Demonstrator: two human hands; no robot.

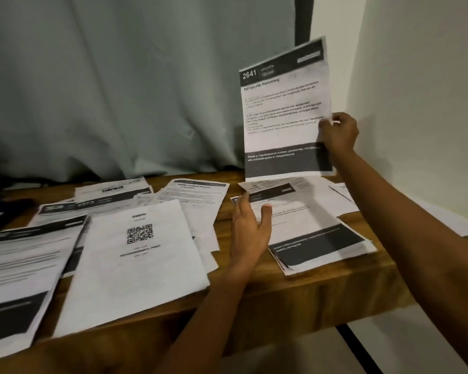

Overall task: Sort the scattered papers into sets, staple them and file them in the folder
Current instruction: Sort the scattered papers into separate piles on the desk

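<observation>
Pinches 1 printed sheet (285,109) by its right edge between thumb and curled fingers of the right hand (338,133), holding it upright above the far right of the wooden table (295,300), probably to read the 2641 in the dark header band and match it to a set. Hovers the left hand (250,230) low beside the near-right stack (319,238), fingers straight and loosely spread, gripping nothing, thumb tip at or just over the stack's left edge; cannot tell whether touching. Seems poised to steady that stack or to take the raised sheet onto it. Looks like early sorting: leaves the other papers (197,197) spread over the table in overlapping heaps, with no staple visible in any. Shows a white sheet with a QR code (135,252) flat on others near the middle, a pile (19,265) with grey text bands and a black footer to its left, and more fanned behind toward the grey curtain (119,90). Reads throughout as thin, matte, rectangular office paper, limp enough to bow slightly when held by 1 edge, with the stack's edges ragged rather than squared. Offers smooth brown wood grain and a thick front edge underneath. Shows no stapler; leaves a dark shape (3,211) at the far left too blurred to call a folder.
</observation>
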